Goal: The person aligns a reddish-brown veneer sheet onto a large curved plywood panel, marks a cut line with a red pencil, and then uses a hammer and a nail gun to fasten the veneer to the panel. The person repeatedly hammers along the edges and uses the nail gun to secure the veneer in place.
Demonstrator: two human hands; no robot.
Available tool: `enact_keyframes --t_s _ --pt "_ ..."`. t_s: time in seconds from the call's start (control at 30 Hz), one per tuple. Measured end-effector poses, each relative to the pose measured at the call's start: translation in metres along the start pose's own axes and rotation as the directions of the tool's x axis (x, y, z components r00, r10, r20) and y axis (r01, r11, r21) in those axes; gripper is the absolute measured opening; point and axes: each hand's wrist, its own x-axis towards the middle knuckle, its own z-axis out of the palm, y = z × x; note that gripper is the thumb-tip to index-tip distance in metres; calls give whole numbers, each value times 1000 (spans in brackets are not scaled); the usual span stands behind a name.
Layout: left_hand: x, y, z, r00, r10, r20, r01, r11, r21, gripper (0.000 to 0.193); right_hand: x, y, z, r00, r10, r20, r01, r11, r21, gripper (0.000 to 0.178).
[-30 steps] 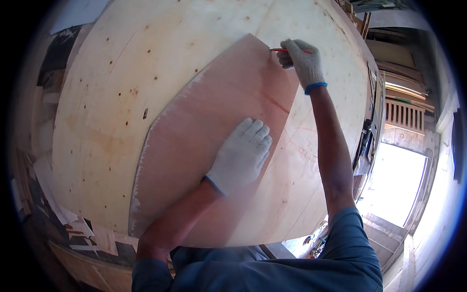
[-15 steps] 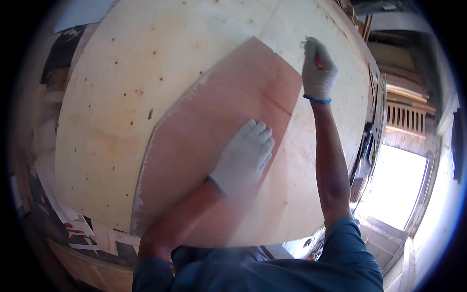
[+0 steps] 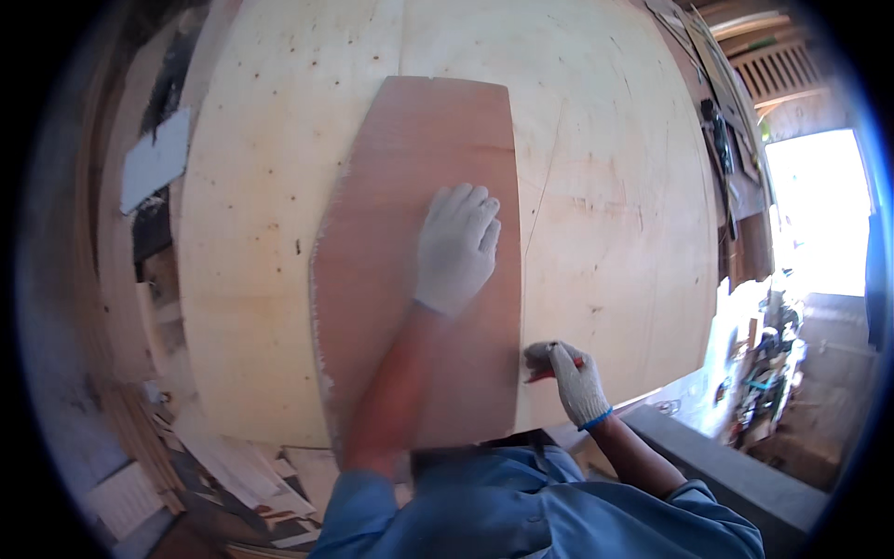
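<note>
A long reddish-brown thin board (image 3: 410,140), cut like a template with a curved, rough left edge and a straight right edge, lies on a large pale plywood sheet (image 3: 615,270). My left hand (image 3: 458,247), in a whitish knit glove, rests flat on the middle of the board, fingers stretched out and nothing in them. At the near right edge of the board, my gloved right hand (image 3: 579,382) is closed around a thin red pencil-like tool (image 3: 540,376). The glove hides much of it, so its exact kind is unclear.
Wood offcuts (image 3: 223,456) lie on the floor at the near left. A grey beam-like surface (image 3: 717,466) runs along the near right. Long strips and dark tools (image 3: 717,140) line the sheet's right edge. Beyond them stands a bright opening (image 3: 819,214).
My right hand has come from the board's far right corner down to its near right edge, still holding the red tool. My left hand stays on the board. The whole view has turned.
</note>
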Motion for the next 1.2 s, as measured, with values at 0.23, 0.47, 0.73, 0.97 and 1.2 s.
enact_keyframes --t_s 0.23,0.47,0.73,0.97,1.2 --pt "-69 -28 -78 993 -90 -72 113 872 476 29 -73 27 42 991 -19 -130 11 998 -61 30" --pt "-174 10 -164 934 -356 -42 314 757 573 40 -87 59 87 882 -256 -395 151 948 -279 26" --pt "-235 101 -161 908 -398 133 373 910 182 33 -137 159 91 937 255 -238 -163 924 346 31" --pt "-304 155 -162 956 -276 102 229 915 332 29 -143 204 154 986 65 -152 -23 964 264 36" --pt "-295 149 -130 948 -229 223 148 933 328 31 -90 236 160 950 -266 -163 249 961 -120 31"
